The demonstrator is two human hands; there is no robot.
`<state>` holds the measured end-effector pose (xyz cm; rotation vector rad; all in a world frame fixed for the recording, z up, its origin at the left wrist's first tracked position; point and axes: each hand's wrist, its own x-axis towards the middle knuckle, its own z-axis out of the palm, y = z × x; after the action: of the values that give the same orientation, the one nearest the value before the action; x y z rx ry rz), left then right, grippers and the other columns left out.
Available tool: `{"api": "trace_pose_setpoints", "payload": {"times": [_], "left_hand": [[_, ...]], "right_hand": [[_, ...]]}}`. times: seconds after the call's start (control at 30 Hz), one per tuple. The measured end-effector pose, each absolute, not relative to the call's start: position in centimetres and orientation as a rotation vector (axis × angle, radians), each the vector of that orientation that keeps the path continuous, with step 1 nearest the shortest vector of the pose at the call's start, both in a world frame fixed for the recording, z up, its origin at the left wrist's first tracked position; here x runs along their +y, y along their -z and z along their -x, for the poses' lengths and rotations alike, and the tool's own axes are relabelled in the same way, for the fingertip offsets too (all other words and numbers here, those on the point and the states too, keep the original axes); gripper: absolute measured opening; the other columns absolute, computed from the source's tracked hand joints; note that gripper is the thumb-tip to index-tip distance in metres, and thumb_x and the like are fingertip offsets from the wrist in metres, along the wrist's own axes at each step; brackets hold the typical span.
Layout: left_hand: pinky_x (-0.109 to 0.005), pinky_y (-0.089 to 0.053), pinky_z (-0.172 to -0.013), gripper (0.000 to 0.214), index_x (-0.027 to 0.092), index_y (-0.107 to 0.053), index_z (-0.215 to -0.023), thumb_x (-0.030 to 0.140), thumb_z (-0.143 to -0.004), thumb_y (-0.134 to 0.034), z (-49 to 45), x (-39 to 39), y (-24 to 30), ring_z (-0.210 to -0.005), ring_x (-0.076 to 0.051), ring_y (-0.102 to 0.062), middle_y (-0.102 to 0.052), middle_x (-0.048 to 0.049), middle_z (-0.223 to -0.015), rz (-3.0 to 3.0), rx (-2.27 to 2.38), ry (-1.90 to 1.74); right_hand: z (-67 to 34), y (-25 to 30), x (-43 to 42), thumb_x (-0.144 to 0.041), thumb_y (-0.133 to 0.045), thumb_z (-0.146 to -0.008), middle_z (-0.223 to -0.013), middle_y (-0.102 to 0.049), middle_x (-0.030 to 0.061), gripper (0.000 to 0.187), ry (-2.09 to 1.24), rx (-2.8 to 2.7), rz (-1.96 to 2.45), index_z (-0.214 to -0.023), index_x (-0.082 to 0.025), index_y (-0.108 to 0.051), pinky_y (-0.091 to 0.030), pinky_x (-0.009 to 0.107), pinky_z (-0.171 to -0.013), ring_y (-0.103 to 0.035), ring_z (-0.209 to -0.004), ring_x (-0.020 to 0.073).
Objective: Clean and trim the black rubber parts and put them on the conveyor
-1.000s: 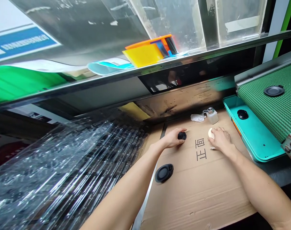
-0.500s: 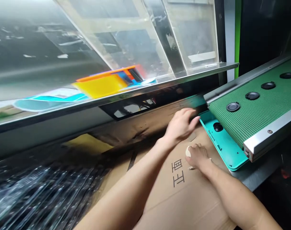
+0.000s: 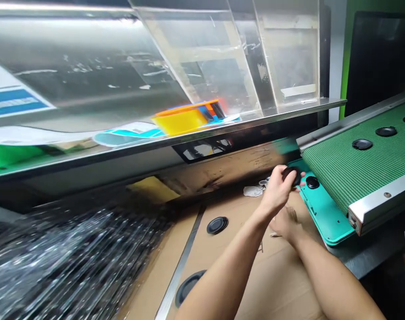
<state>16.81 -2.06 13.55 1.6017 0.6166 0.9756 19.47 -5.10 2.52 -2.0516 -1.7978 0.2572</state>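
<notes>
A green mesh conveyor belt [image 3: 358,164] is being shown at right, w/ round black rubber discs [image 3: 362,144] sitting on it. A big cardboard sheet [image 3: 242,258] is being used as the work top, and a pile of clear plastic sheets [image 3: 72,262] is lying at left. A black disc [image 3: 291,175] is being pinched in the L hand [image 3: 278,189], up near the teal metal tray [image 3: 325,218] at the belt's end. Compared w/ the frame half a sec ago, the L hand is no longer open: its fingers are now closing around the disc. The R hand [image 3: 285,224] is being kept low on the cardboard, palm down, partly hidden behind the L hand, so what it holds can't be told. The pale round pad seen under it earlier isn't showing now. The view is being turned more to the belt, and loose black discs [image 3: 217,225] are being seen on the cardboard, w/ a small white cloth [image 3: 253,191] lying nearby.
</notes>
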Motion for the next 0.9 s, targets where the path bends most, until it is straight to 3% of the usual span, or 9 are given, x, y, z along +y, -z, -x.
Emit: {"api": "trace_pose_setpoints", "payload": {"times": [0.1,0.17,0.27,0.33,0.47,0.57,0.67,0.8,0.9], "left_hand": [[-0.025,-0.047,-0.054,0.042,0.024,-0.045,-0.125,0.035,-0.089,-0.065,-8.7,-2.7,-8.8,-0.067,-0.016,-0.067,-0.071,-0.0083,-0.099,-1.146,0.701,-0.983],[-0.023,-0.045,-0.053,0.042,0.023,-0.048,-0.127,0.029,-0.089,-0.065,-4.8,-2.9,-5.6,-0.069,-0.016,-0.066,-0.071,-0.0110,-0.103,-0.909,0.752,-1.036],[-0.026,-0.047,-0.055,0.032,0.022,-0.051,-0.125,0.040,-0.099,-0.047,-1.9,-2.8,-2.3,-0.070,-0.019,-0.066,-0.070,-0.0144,-0.104,-0.591,0.699,-1.047],[-0.028,-0.048,-0.056,0.037,0.023,-0.053,-0.124,0.046,-0.103,-0.034,-1.5,-2.6,-1.1,-0.069,-0.020,-0.066,-0.070,-0.0152,-0.101,-0.456,0.629,-1.025],[-0.028,-0.049,-0.058,0.028,0.023,-0.058,-0.119,0.038,-0.102,-0.041,-2.0,-1.9,-0.3,-0.074,-0.020,-0.067,-0.071,-0.0111,-0.099,-0.379,0.551,-1.005],[-0.031,-0.053,-0.066,0.021,0.016,-0.063,-0.105,0.025,-0.099,-0.045,-2.2,-1.3,-0.1,-0.080,-0.019,-0.068,-0.072,-0.0091,-0.096,-0.294,0.528,-1.017],[-0.036,-0.057,-0.080,0.024,0.011,-0.065,-0.094,0.019,-0.093,-0.042,-2.3,-1.0,0.0,-0.089,-0.022,-0.069,-0.072,-0.0130,-0.096,-0.228,0.460,-1.005],[-0.046,-0.055,-0.093,0.033,0.011,-0.067,-0.094,0.029,-0.096,-0.040,-2.3,-0.8,0.0,-0.099,-0.028,-0.070,-0.073,-0.0167,-0.102,-0.227,0.428,-0.963],[-0.046,-0.054,-0.097,0.035,0.012,-0.067,-0.100,0.035,-0.099,-0.041,-2.5,-0.7,0.4,-0.103,-0.027,-0.070,-0.073,-0.0162,-0.107,-0.243,0.435,-0.936]], "right_hand": [[-19.5,-2.1,-4.8,-0.037,-0.059,-0.088,-0.118,-0.066,0.0130,0.034,-0.270,-1.803,2.040,-0.116,-0.019,-0.065,-0.046,0.036,-0.089,-0.058,-0.111,0.0281],[-19.5,-2.0,-4.7,-0.036,-0.059,-0.088,-0.113,-0.066,0.0127,0.030,-0.232,-1.836,2.049,-0.113,-0.020,-0.065,-0.045,0.037,-0.088,-0.057,-0.110,0.0282],[-19.6,-2.1,-4.9,-0.030,-0.056,-0.089,-0.112,-0.065,0.0133,0.027,-0.071,-1.857,2.039,-0.112,-0.019,-0.066,-0.043,0.038,-0.090,-0.054,-0.109,0.0281],[-19.5,-2.2,-5.0,-0.027,-0.054,-0.090,-0.112,-0.064,0.0128,0.026,0.038,-1.820,1.972,-0.112,-0.020,-0.067,-0.041,0.038,-0.093,-0.053,-0.109,0.0275],[-18.2,-2.3,-5.1,-0.034,-0.056,-0.092,-0.112,-0.064,0.0104,0.032,0.044,-1.703,1.734,-0.119,-0.021,-0.066,-0.043,0.035,-0.095,-0.054,-0.107,0.0253],[-16.7,-1.9,-5.2,-0.038,-0.059,-0.091,-0.112,-0.065,0.0097,0.036,-0.002,-1.706,1.604,-0.121,-0.020,-0.066,-0.045,0.035,-0.095,-0.055,-0.106,0.0251],[-15.0,-1.1,-5.6,-0.035,-0.059,-0.090,-0.113,-0.064,0.0107,0.036,0.004,-1.740,1.582,-0.122,-0.020,-0.067,-0.045,0.037,-0.096,-0.055,-0.108,0.0259],[-12.9,-0.4,-6.5,-0.031,-0.057,-0.091,-0.109,-0.062,0.0115,0.034,0.035,-1.844,1.589,-0.121,-0.020,-0.068,-0.047,0.036,-0.091,-0.055,-0.101,0.0253],[-12.4,-0.6,-6.3,-0.032,-0.055,-0.094,-0.106,-0.061,0.0116,0.034,0.090,-1.917,1.629,-0.122,-0.021,-0.069,-0.046,0.036,-0.085,-0.053,-0.097,0.0253]]}}
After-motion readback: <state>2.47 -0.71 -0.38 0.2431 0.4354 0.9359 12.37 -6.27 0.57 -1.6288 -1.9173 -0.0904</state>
